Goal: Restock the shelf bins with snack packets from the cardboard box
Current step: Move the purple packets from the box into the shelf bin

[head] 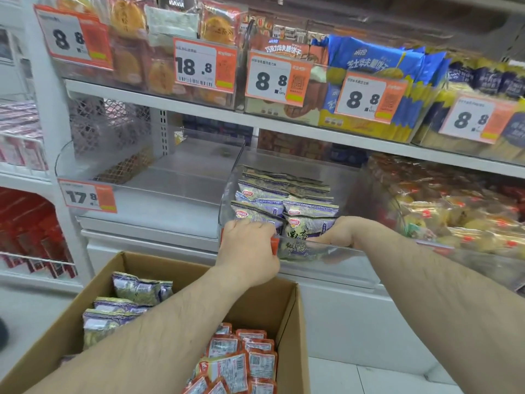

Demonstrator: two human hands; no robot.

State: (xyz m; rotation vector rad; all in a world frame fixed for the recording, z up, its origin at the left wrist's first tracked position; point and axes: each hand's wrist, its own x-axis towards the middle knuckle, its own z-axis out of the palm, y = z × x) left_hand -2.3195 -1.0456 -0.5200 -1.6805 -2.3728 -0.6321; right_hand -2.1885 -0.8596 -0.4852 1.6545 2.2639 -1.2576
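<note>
Both hands are at the front of the clear shelf bin [349,245]. The left hand [248,251] has its grip curled over the front wall by an orange tag, and the right hand [339,231] reaches in among the purple snack packets [287,203], its grip hidden so can't tell. More packets sit in the cardboard box [289,308] below
</note>
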